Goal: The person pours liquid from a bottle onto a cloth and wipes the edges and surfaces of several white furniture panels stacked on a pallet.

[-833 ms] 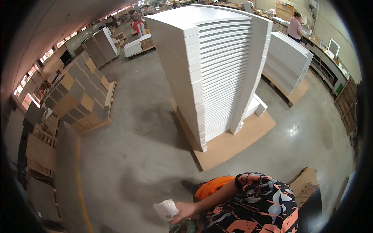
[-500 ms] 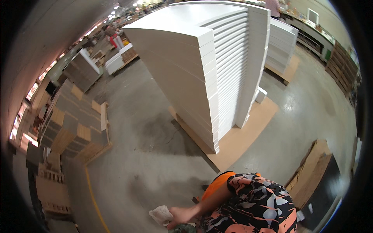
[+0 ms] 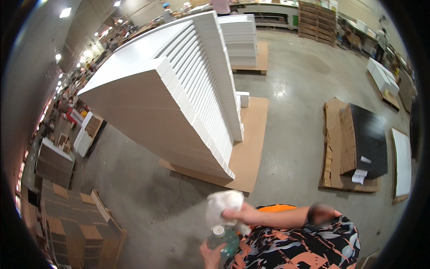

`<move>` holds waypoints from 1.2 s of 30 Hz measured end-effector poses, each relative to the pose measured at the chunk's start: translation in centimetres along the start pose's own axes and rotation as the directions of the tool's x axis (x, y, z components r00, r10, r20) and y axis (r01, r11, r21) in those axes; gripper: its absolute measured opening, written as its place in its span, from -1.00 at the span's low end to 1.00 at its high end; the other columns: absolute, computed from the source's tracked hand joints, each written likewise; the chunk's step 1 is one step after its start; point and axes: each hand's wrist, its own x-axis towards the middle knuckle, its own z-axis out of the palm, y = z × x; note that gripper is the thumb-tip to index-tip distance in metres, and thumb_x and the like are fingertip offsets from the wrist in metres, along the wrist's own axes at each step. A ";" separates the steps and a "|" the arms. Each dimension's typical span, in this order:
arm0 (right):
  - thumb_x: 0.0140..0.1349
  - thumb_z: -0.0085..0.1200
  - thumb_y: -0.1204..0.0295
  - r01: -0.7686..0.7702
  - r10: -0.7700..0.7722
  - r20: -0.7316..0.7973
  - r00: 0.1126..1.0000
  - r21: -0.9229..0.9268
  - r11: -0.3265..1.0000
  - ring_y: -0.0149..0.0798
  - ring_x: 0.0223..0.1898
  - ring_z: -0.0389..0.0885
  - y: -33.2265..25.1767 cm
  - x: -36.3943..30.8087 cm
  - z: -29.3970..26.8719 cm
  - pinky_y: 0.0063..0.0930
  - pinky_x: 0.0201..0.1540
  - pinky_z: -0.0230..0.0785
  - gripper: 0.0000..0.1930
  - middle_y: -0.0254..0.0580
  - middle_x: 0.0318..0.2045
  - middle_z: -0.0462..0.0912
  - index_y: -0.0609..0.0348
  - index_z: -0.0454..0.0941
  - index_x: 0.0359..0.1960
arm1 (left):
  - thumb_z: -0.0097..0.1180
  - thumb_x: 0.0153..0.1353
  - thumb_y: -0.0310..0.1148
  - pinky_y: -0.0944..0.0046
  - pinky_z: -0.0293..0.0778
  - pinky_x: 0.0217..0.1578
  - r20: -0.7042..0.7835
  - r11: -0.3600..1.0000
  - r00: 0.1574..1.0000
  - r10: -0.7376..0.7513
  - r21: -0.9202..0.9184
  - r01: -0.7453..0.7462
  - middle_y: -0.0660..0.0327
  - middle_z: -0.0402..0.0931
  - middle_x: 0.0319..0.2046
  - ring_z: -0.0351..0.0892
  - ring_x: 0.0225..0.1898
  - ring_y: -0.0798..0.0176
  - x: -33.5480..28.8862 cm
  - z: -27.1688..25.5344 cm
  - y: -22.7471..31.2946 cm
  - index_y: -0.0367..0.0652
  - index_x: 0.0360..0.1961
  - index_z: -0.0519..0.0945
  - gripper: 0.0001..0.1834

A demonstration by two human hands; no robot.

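Note:
My right hand [image 3: 239, 214] is closed around a crumpled white cloth [image 3: 220, 205], with its forearm reaching in from the right. Below it, my left hand [image 3: 210, 254] grips a greenish see-through plastic bottle [image 3: 231, 244] with a pale cap [image 3: 218, 230] on top. The cloth hangs just above and beside the cap; whether the two touch I cannot tell. Past my hands stands a tall stack of white panels [image 3: 134, 112], some set back so that their edges form a ribbed face. Neither hand touches the stack.
The stack rests on a brown board [image 3: 253, 148] on the concrete floor. To the right, a black-topped stack [image 3: 368, 134] lies on cardboard; to the left is a pallet of grey-brown stacked boards [image 3: 76, 224]. Behind stand more white panels [image 3: 238, 42] and a wooden pallet [image 3: 316, 22]. People are farther back.
The view has turned right, so the white stack sits farther left. My right hand has lifted the cloth upward, and my left hand with the bottle now shows more fully.

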 end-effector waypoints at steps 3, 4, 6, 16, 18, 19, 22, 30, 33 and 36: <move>0.23 0.25 0.32 0.218 -0.162 -0.189 0.968 0.325 0.920 -0.22 0.07 0.53 -0.2 -3.3 -1.7 -0.19 0.17 0.40 -0.44 -0.19 0.05 0.53 0.15 0.34 0.23 | 0.43 -0.19 -0.52 0.26 0.53 -0.17 0.216 0.952 0.964 0.157 -0.293 -0.090 0.20 0.67 -0.28 0.62 -0.25 0.32 3.5 -0.8 -4.3 -0.32 -0.18 0.64 -0.56; 0.23 0.24 0.38 0.241 -0.191 -0.176 0.966 0.341 0.909 -0.22 0.10 0.51 0.1 -4.6 -2.7 -0.19 0.18 0.39 -0.42 -0.18 0.09 0.51 0.15 0.30 0.25 | 0.43 -0.19 -0.53 0.25 0.54 -0.15 0.293 0.919 0.942 0.164 -0.392 -0.038 0.20 0.67 -0.27 0.63 -0.24 0.30 4.0 -0.6 -4.6 -0.32 -0.16 0.64 -0.54; 0.15 0.31 0.37 0.311 -0.259 -0.242 0.935 0.213 0.926 -0.22 0.14 0.48 -0.4 -7.5 -1.9 -0.19 0.20 0.36 -0.33 -0.18 0.12 0.49 0.15 0.26 0.28 | 0.43 -0.18 -0.55 0.23 0.56 -0.12 0.452 0.833 0.875 0.171 -0.541 0.116 0.19 0.68 -0.24 0.64 -0.21 0.27 5.0 0.0 -4.9 -0.33 -0.11 0.63 -0.51; -0.08 0.48 0.42 0.429 -0.556 -0.162 0.815 -0.477 0.767 -0.42 0.07 0.47 -3.0 -13.4 -1.9 -0.47 0.16 0.31 -0.20 -0.24 0.07 0.55 0.32 0.36 0.23 | 0.51 -0.15 -0.17 0.10 0.52 -0.24 0.497 0.848 0.793 0.351 0.190 -0.495 -0.04 0.60 -0.33 0.63 -0.26 -0.07 2.6 10.7 0.7 -0.18 -0.23 0.65 -0.52; -0.07 0.46 0.43 0.404 -0.572 -0.174 0.802 -0.547 0.733 -0.45 -0.02 0.51 -3.7 -14.3 -3.4 -0.51 0.07 0.36 -0.30 -0.26 -0.01 0.59 0.31 0.44 0.15 | 0.50 -0.14 -0.20 0.12 0.52 -0.19 0.538 0.823 0.776 0.330 0.239 -0.516 -0.05 0.63 -0.29 0.65 -0.22 -0.05 2.3 12.6 1.6 -0.23 -0.19 0.64 -0.50; -0.07 0.45 0.43 0.390 -0.574 -0.173 0.800 -0.578 0.717 -0.46 -0.06 0.53 -3.9 -14.8 -4.5 -0.53 0.03 0.39 -0.35 -0.27 -0.05 0.62 0.31 0.49 0.11 | 0.50 -0.14 -0.21 0.14 0.53 -0.17 0.550 0.812 0.774 0.316 0.266 -0.520 -0.06 0.64 -0.27 0.66 -0.20 -0.03 2.1 13.7 1.9 -0.25 -0.17 0.63 -0.48; -0.09 0.46 0.38 0.322 -0.474 -0.138 0.870 -0.568 0.757 -0.53 -0.14 0.56 -5.3 -16.4 -8.7 -0.58 -0.06 0.42 -0.43 -0.33 -0.13 0.68 0.26 0.58 0.02 | 0.46 -0.08 -0.26 0.16 0.51 -0.02 0.770 0.935 0.616 0.168 0.072 -0.346 -0.06 0.64 -0.15 0.66 -0.11 0.04 4.6 14.6 2.7 -0.35 -0.10 0.59 -0.46; -0.19 0.52 0.41 0.193 -0.058 0.285 0.957 -0.475 0.858 -0.41 -0.29 0.63 -16.0 -16.3 -17.4 -0.55 -0.18 0.47 -0.57 -0.32 -0.33 0.70 0.18 0.65 -0.23 | -0.10 0.42 -0.05 0.12 0.40 0.13 0.773 0.867 0.575 0.269 -0.454 0.205 -0.04 0.57 -0.06 0.55 0.02 0.09 9.3 28.9 10.9 -0.38 -0.04 0.53 -0.49; -0.17 0.52 0.42 0.350 -0.164 0.378 0.911 -0.500 0.792 -0.40 -0.21 0.60 -16.8 -15.9 -20.5 -0.50 -0.13 0.46 -0.51 -0.32 -0.24 0.67 0.17 0.61 -0.14 | -0.09 0.41 -0.03 0.34 0.40 -0.12 0.892 0.983 0.428 0.146 -0.178 0.036 0.22 0.51 -0.22 0.48 -0.18 0.36 6.2 34.1 16.3 -0.24 -0.12 0.53 -0.56; -0.15 0.52 0.45 0.398 -0.140 0.475 0.869 -0.500 0.769 -0.39 -0.18 0.59 -17.5 -15.7 -24.0 -0.49 -0.12 0.45 -0.51 -0.33 -0.23 0.66 0.17 0.60 -0.12 | -0.06 0.39 0.01 0.43 0.33 -0.29 0.923 0.954 0.379 0.064 -0.168 0.249 0.34 0.41 -0.38 0.36 -0.32 0.49 7.2 36.7 17.3 -0.18 -0.24 0.50 -0.58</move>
